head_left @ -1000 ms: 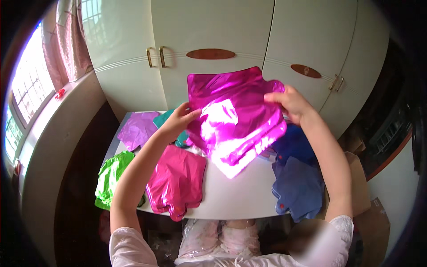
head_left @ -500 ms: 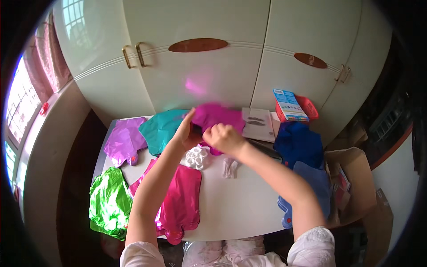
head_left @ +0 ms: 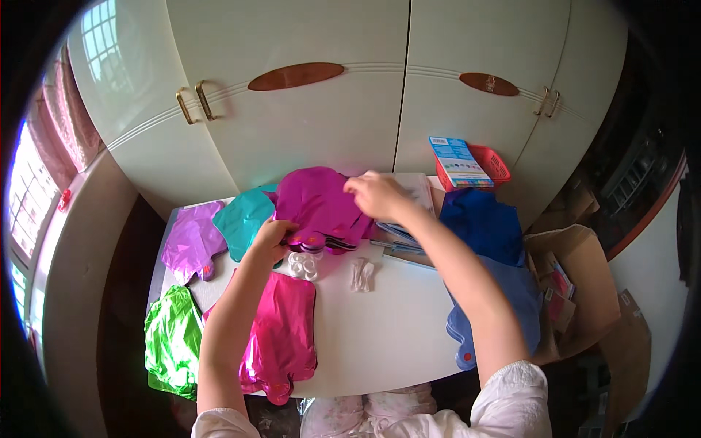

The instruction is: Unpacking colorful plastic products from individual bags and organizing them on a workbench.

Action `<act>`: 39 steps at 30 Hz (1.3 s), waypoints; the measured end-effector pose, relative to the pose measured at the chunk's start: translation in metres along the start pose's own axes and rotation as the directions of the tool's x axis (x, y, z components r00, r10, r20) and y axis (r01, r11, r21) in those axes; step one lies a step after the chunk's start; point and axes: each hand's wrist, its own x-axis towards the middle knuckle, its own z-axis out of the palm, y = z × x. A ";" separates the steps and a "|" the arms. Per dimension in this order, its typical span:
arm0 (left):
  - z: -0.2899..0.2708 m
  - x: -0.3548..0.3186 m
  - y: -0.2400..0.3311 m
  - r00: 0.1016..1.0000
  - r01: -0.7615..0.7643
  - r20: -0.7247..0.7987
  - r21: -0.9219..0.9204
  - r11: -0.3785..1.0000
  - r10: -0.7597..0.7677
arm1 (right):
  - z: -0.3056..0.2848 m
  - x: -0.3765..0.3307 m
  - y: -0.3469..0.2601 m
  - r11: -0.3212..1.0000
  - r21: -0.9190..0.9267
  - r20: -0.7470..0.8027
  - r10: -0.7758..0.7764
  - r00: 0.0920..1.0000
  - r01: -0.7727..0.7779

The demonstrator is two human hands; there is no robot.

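Observation:
A stack of flat magenta foil balloons (head_left: 321, 208) is spread at the table's far side. My left hand (head_left: 274, 237) is closed on its lower left edge, near the stubby tails. Over the upper right edge, my right hand (head_left: 380, 197) has its fingers bent and pinched against the foil; the fingertips are slightly blurred. Just below the stack lie a bundle of white rings (head_left: 303, 266) and a small pale banded bundle (head_left: 361, 274). Teal foil balloons (head_left: 244, 219) show partly behind my left hand, and hot pink ones (head_left: 281, 328) lie beneath my left forearm.
On the left are lilac (head_left: 191, 237) and shiny green foil balloons (head_left: 173, 336). Dark blue (head_left: 480, 223) and lighter blue ones (head_left: 500, 303) lie on the right. A red basket (head_left: 496, 164) with a card stands behind; an open cardboard box (head_left: 591, 292) is beside the table.
My hands, which were close together over the magenta balloons, have moved apart. The balloons now lie spread between them, and the head view has shifted slightly right.

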 end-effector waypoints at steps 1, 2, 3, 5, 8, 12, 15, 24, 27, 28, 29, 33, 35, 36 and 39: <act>0.002 -0.002 0.003 1.000 -0.004 0.002 -0.010 1.000 0.004 | 0.000 -0.001 0.026 0.997 -0.080 0.102 0.014 0.995 -0.006; -0.002 -0.004 0.006 1.000 -0.004 0.010 -0.013 1.000 0.004 | 0.001 0.001 0.038 0.989 -0.130 0.247 0.098 0.964 -0.067; -0.005 -0.005 0.009 1.000 -0.006 0.022 -0.016 1.000 0.007 | 0.005 -0.001 0.048 0.982 -0.178 0.312 0.110 0.944 -0.055; -0.003 -0.006 0.016 1.000 -0.011 0.027 0.009 1.000 0.011 | 0.014 -0.002 0.066 0.964 -0.263 0.368 0.130 0.921 -0.031; -0.002 -0.003 0.017 0.998 -0.051 0.034 -0.006 0.999 0.051 | 0.027 -0.003 0.079 0.943 -0.331 0.386 0.118 0.915 0.018; -0.001 0.008 0.008 0.997 -0.078 -0.022 0.014 0.997 0.078 | 0.025 -0.008 0.094 0.965 -0.263 0.455 0.144 0.879 -0.022; -0.002 0.014 0.005 0.999 -0.048 0.009 -0.014 0.999 0.048 | 0.024 -0.020 0.099 0.954 -0.257 0.444 0.261 0.857 -0.158; 0.013 0.026 -0.012 0.996 -0.038 0.075 -0.039 0.999 0.041 | 0.010 -0.044 0.102 0.942 -0.280 0.333 0.278 0.901 -0.187; 0.012 0.034 -0.020 0.993 -0.056 0.100 -0.061 0.997 0.062 | 0.011 -0.050 0.103 0.944 -0.269 0.310 0.271 0.911 -0.190; 0.013 0.034 -0.019 0.992 -0.064 0.100 -0.080 0.995 0.072 | 0.009 -0.052 0.102 0.941 -0.274 0.312 0.283 0.907 -0.199; 0.013 0.034 -0.017 0.992 -0.072 0.099 -0.100 0.992 0.082 | 0.009 -0.053 0.101 0.937 -0.280 0.325 0.295 0.898 -0.207; 0.025 0.019 -0.008 0.992 -0.097 0.072 -0.139 0.986 0.108 | 0.008 -0.052 0.087 0.924 -0.337 0.377 0.311 0.873 -0.183; 0.020 0.027 -0.014 0.992 -0.043 0.114 -0.136 0.990 0.059 | 0.015 -0.049 0.086 0.906 -0.372 0.361 0.341 0.868 -0.201; 0.023 0.030 -0.016 0.989 -0.017 0.143 -0.135 0.991 0.036 | 0.020 -0.050 0.095 0.887 -0.392 0.328 0.384 0.863 -0.245; 0.045 0.039 -0.028 0.988 0.078 0.139 -0.099 0.992 -0.064 | 0.036 -0.061 0.135 0.900 -0.283 0.194 0.393 0.899 -0.333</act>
